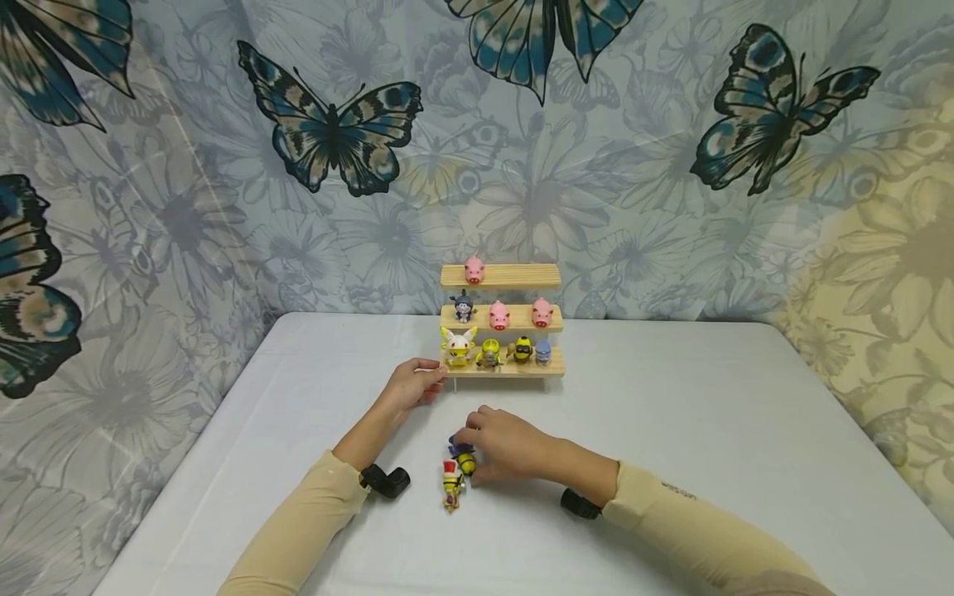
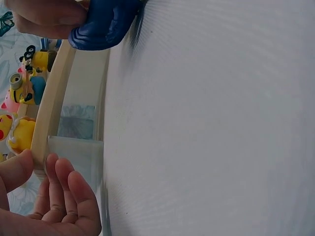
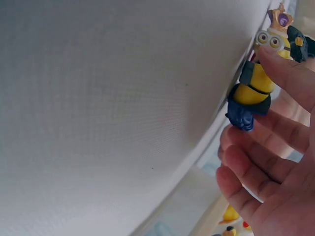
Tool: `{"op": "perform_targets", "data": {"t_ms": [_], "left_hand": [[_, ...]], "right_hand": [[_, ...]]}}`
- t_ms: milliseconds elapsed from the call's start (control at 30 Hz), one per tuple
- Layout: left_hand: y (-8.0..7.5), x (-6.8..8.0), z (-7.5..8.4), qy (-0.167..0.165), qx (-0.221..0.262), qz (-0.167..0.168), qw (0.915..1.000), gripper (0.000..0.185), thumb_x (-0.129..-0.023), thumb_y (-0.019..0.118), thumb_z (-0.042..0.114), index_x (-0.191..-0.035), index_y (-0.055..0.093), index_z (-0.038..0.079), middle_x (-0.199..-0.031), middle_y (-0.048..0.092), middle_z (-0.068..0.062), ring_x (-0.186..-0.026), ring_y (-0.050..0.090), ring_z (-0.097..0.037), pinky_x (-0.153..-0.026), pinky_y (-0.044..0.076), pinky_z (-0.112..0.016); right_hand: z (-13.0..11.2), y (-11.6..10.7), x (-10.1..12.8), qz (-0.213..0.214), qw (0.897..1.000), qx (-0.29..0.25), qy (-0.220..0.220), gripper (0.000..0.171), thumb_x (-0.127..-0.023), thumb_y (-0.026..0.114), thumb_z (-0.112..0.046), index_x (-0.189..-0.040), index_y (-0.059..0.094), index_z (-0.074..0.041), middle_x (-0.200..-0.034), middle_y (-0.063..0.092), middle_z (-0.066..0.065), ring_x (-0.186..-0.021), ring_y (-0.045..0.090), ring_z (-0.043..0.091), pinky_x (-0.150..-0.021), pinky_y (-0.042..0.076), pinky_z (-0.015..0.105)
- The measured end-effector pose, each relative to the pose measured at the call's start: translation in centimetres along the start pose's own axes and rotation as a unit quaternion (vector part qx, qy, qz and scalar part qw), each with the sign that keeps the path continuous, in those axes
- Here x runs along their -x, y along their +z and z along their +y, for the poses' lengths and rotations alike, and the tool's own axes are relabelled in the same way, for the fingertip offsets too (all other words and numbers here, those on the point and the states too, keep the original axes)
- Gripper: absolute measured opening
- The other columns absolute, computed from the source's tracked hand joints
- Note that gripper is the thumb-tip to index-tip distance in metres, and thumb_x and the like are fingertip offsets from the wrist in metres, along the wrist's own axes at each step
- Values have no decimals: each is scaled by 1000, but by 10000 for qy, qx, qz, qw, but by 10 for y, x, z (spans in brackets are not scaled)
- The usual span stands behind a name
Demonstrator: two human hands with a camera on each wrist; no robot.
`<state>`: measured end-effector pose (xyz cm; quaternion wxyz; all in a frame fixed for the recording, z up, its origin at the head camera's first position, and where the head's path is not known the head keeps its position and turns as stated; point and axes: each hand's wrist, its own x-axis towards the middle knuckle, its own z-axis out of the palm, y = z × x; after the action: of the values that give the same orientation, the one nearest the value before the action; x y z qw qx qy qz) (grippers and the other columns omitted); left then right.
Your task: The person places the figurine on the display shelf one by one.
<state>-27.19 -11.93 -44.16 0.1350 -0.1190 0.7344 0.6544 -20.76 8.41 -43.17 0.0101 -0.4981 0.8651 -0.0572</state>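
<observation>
A three-tier wooden shelf (image 1: 501, 321) stands mid-table with small toy figures on every tier. My left hand (image 1: 414, 382) holds the left end of its bottom board (image 2: 49, 113), thumb on one face and fingers (image 2: 66, 194) by the clear leg on the other. In front of the shelf my right hand (image 1: 498, 443) pinches a yellow minion figure (image 1: 466, 462) with a blue end (image 3: 241, 117) against the table; the left wrist view shows that blue end (image 2: 106, 24) between its fingers. A crowned minion (image 3: 278, 34) with a red-and-white top (image 1: 450, 484) lies just beside it.
The table (image 1: 708, 430) is covered in white cloth. A butterfly-print curtain (image 1: 335, 132) hangs behind it. Pink pigs (image 1: 499, 315) fill the upper tiers, yellow figures (image 1: 489, 353) the bottom one. Black camera mounts sit on both wrists (image 1: 386, 480).
</observation>
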Motion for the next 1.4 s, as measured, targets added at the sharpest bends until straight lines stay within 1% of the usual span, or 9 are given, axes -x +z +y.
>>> {"op": "perform_targets", "data": {"t_ms": [33, 167, 367, 467, 700, 800, 1000, 1200, 1400], "left_hand": [[0, -4, -3, 13, 4, 25, 10000, 36, -97, 61, 20, -127, 54, 4, -114, 69, -15, -80, 63, -11, -69, 51, -23], [0, -3, -2, 14, -25, 42, 10000, 36, -96, 61, 20, -127, 54, 4, -113, 69, -15, -81, 64, -11, -69, 51, -23], [0, -3, -3, 21, -74, 59, 10000, 37, -96, 62, 22, -127, 55, 4, -113, 69, -14, -81, 63, -12, -69, 50, -24], [0, -3, -4, 1, -60, 50, 10000, 37, -96, 63, 22, -127, 55, 5, -112, 69, -14, -80, 63, -11, -69, 50, -24], [0, -3, -4, 62, -23, 41, 10000, 36, -96, 62, 20, -127, 55, 3, -111, 70, -15, -77, 63, -10, -67, 50, -23], [0, -3, -3, 52, -13, 41, 10000, 35, -96, 62, 20, -127, 55, 4, -110, 70, -14, -77, 62, -10, -67, 50, -23], [0, -4, -4, 12, -56, 64, 10000, 35, -96, 62, 21, -126, 55, 5, -110, 70, -13, -77, 62, -9, -68, 49, -23], [0, -4, -5, 54, -75, 34, 10000, 36, -96, 62, 21, -127, 55, 4, -115, 69, -17, -78, 63, -10, -68, 49, -23], [0, -4, -4, 50, -79, 69, 9999, 36, -96, 62, 21, -127, 55, 4, -111, 69, -15, -75, 61, -8, -67, 49, -22]], "right_hand": [[-1, -1, 0, 18, 10000, 13, -2, 50, -76, 82, -41, -117, 66, -17, -104, 63, -2, -95, 55, 13, -84, 48, 26], [-2, -2, -2, 69, 9999, 95, -23, 49, -76, 81, -44, -114, 66, -17, -101, 63, -2, -93, 55, 12, -82, 48, 26], [-5, -1, -4, -32, 9998, 136, 109, 50, -77, 79, -48, -115, 67, -18, -102, 63, -2, -93, 53, 12, -81, 48, 25], [-5, -2, -4, -39, 9999, 99, 128, 47, -78, 78, -48, -113, 68, -19, -103, 62, -1, -92, 53, 11, -79, 48, 25], [-3, -4, -4, 26, 9999, 105, -85, 39, -80, 79, -42, -110, 69, -20, -106, 61, -1, -93, 53, 12, -81, 48, 24], [-3, -3, -5, 67, 9996, 154, -219, 36, -80, 78, -40, -109, 69, -19, -106, 61, -1, -94, 53, 12, -82, 49, 25], [-2, -1, -6, 124, 9993, 164, -324, 33, -81, 78, -35, -109, 70, -18, -108, 62, -1, -97, 54, 13, -84, 49, 25], [-1, 0, -5, 193, 9991, 205, -320, 31, -81, 76, -30, -108, 71, -14, -101, 62, -2, -94, 53, 12, -82, 48, 24], [-1, -2, -6, 97, 9991, 140, -376, 30, -81, 76, -25, -108, 71, -14, -98, 62, -3, -91, 53, 10, -80, 48, 21]]}}
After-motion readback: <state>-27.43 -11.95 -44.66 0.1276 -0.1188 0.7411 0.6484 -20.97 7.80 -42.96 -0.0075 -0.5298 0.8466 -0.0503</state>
